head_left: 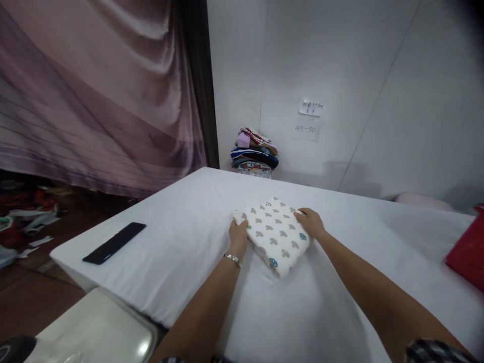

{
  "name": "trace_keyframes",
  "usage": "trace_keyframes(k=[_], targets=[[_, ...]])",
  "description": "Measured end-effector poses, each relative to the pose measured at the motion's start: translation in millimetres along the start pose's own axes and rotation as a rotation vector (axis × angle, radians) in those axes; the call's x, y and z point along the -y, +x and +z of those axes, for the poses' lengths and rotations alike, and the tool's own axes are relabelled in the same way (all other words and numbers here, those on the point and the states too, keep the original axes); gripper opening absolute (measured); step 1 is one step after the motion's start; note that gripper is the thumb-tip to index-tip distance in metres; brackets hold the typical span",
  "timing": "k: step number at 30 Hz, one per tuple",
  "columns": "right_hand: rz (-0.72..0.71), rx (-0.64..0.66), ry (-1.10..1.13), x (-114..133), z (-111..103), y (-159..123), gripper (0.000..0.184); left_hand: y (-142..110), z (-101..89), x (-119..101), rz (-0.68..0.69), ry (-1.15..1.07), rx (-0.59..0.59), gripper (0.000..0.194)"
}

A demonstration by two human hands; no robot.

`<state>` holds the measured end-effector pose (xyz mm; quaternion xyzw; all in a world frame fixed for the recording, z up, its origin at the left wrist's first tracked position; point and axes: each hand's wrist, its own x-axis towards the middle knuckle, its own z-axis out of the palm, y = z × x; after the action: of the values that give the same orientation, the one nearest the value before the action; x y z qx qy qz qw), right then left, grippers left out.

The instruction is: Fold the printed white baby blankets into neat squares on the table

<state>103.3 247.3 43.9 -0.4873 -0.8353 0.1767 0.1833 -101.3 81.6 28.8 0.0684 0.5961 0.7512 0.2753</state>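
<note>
A folded white cloth (278, 229) printed with grey mushrooms and a few blue and green ones is held at an angle over the white-covered table (181, 242). My left hand (239, 236) grips its left corner, thumb on top and the other fingers partly hidden underneath. On the opposite side, my right hand (310, 222) pinches the right edge. The cloth's near corner points down toward me; whether it touches the table there I cannot tell.
A black flat slab (115, 243) lies near the table's left edge. Folded clothes (255, 151) are stacked by the back wall. At the far right sits a red item (469, 252). A pale stool-like surface (102, 322) stands at front left, and a pink curtain (113, 91) hangs behind.
</note>
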Motion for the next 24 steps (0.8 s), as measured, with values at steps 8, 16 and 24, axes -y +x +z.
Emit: trace_keyframes(k=[8,16,24], targets=[[-0.014,0.063,-0.085,2.7,0.3,-2.4,0.041,10.7,-14.0,2.4,0.085,0.229,-0.062,0.051],[-0.425,0.089,-0.222,60.0,21.3,-16.5,0.06,3.1,12.8,-19.9,0.737,0.699,0.346,0.041],[-0.33,0.322,-0.313,55.4,40.2,-17.3,0.069,27.6,18.0,16.7,0.621,0.864,0.484,0.036]])
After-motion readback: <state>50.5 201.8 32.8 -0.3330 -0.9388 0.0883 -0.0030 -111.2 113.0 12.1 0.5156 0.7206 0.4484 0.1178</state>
